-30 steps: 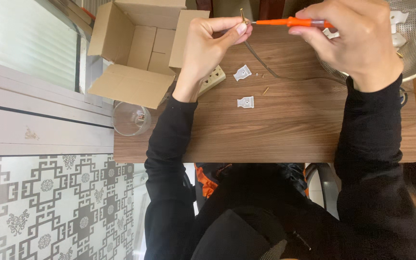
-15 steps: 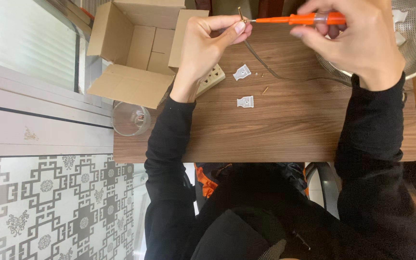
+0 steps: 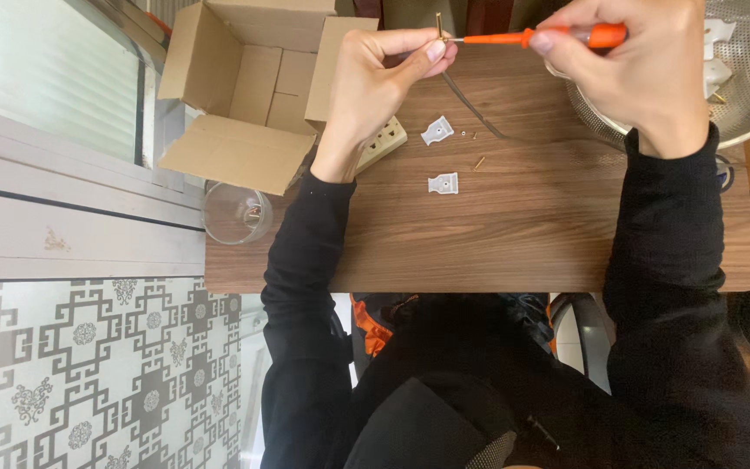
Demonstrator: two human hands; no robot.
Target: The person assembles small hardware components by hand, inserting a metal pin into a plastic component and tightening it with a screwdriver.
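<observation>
Above the far edge of the wooden table (image 3: 523, 234), the left hand (image 3: 375, 82) pinches a small brass pin (image 3: 438, 24) upright between its fingertips. The right hand (image 3: 644, 74) grips an orange screwdriver (image 3: 536, 37), its tip touching the pin. Two white plastic pieces (image 3: 437, 130) lie on the table below, beside an open cardboard box (image 3: 258, 78).

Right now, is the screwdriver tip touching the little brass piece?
Touching: the head view shows the screwdriver tip meeting the brass piece pinched by the left hand.
</observation>
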